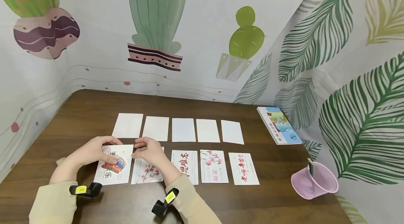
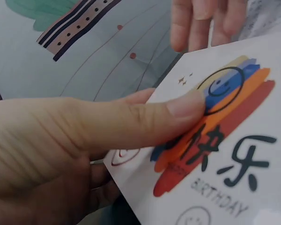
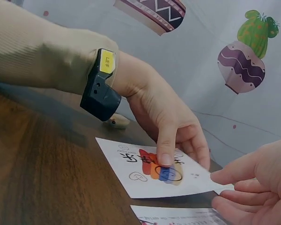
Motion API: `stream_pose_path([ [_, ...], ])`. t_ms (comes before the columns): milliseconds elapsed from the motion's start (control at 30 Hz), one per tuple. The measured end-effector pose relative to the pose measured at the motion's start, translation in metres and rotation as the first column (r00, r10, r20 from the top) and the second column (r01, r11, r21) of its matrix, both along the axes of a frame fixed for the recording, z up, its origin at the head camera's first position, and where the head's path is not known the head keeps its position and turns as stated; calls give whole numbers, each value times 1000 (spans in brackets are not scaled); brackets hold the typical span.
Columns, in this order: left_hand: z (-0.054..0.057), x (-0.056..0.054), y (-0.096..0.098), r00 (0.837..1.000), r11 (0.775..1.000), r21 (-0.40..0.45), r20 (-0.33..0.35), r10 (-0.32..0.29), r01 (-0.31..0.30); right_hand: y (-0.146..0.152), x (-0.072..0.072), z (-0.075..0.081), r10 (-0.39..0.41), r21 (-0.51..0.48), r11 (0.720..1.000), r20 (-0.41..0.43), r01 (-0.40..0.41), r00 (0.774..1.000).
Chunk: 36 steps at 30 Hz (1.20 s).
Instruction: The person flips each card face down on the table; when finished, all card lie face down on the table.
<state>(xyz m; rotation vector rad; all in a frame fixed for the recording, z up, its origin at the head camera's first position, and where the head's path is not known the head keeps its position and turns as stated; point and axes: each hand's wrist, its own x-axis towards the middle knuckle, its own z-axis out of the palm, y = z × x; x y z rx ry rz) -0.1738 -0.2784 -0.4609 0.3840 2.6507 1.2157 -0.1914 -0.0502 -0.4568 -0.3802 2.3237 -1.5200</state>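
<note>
Beige sleeves (image 1: 52, 201) lean over the brown surface (image 1: 274, 168): the left hand (image 1: 93, 152) pinches the birthday card (image 1: 122, 174) at the front row's left end. Right hand (image 1: 151, 152), fingers loose, waits at its edge; touching, I can't tell. Handling that card looks like the step; next calls for careful edges, as its printed neighbours (image 1: 214, 176) sit close. Room opens rightward before the pink cup (image 1: 303, 183); beyond, five white cards (image 1: 183, 130), then the book (image 1: 279, 125) by the far edge.

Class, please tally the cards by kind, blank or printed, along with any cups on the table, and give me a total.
Printed cards: 5, counting the one in the left hand
Blank white cards: 5
Pink cup: 1
Total: 11
</note>
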Motion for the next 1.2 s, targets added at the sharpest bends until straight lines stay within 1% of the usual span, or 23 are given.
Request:
stream_pose_path([
  [67, -1, -1, -2, 999, 998, 58, 15, -34, 33, -1, 1, -1, -8, -22, 1000, 32, 8, 999],
  [133, -2, -2, -4, 998, 993, 102, 27, -55, 52, -3, 3, -2, -15, -42, 999, 58, 17, 998],
  [233, -4, -3, -5, 997, 987, 154, 55, -61, 52, -7, 5, -2, -32, -49, 998, 83, 36, 996],
  [333, -4, -4, -5, 996, 984, 177, 75, -50, 36, -10, 7, -3, -54, -66, 996, 102, 61, 993],
  [500, -3, -4, -5, 996, 983, 181, 87, -21, 5, -14, 9, -5, -70, -124, 988, 158, 90, 985],
  [667, 0, -2, -5, 996, 981, 196, 94, -12, -7, -19, 13, -7, -31, -185, 980, 218, 72, 976],
  [833, 4, -2, -5, 996, 978, 210, 93, -13, -7, -22, 16, -7, 6, -234, 971, 230, 49, 973],
  [933, 5, -3, -5, 996, 978, 207, 88, 0, -19, -22, 17, -5, -1, -235, 971, 220, 54, 975],
  [1000, 7, -3, -3, 996, 980, 194, 83, 25, -41, -21, 17, -3, -18, -228, 971, 204, 66, 979],
  [1067, 10, -3, -1, 995, 981, 180, 74, 66, -78, -19, 16, 0, -41, -214, 974, 177, 79, 983],
  [1133, 14, -2, 1, 991, 979, 155, 41, 131, -136, -17, 14, 2, -58, -196, 977, 140, 85, 988],
  [1200, 20, -1, 4, 977, 968, 137, -13, 214, -211, -14, 12, 3, -78, -190, 977, 118, 99, 990],
])
